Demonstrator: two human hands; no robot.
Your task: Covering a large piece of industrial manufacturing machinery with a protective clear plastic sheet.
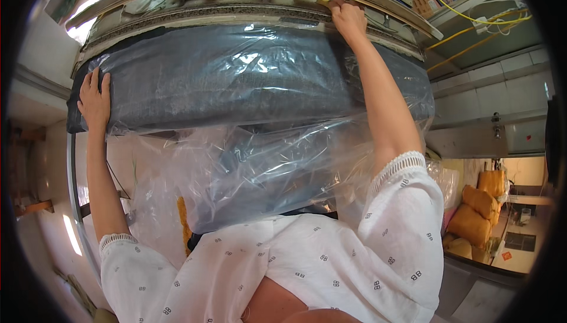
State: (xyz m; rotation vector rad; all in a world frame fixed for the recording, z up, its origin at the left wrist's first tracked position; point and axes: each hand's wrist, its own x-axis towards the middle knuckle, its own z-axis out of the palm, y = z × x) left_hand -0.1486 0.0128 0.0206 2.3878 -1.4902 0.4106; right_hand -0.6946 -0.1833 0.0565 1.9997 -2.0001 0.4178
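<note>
The left hand (94,99) lies open, fingers spread, clasping nothing, on the long dark-grey cloth-like sheet (224,72) covered by glossy clear plastic film (289,151). The sheet spans the centre, just below a long speckled grey rail (207,11). Farther right, the right hand (348,18) curls beside a small yellow piece (322,0); whether it grips this, I cannot tell

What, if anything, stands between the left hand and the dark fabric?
Clear plastic film covers much of the dark fabric, and the left hand rests at its left end, apparently on the film. Nothing else visible intervenes.
</note>
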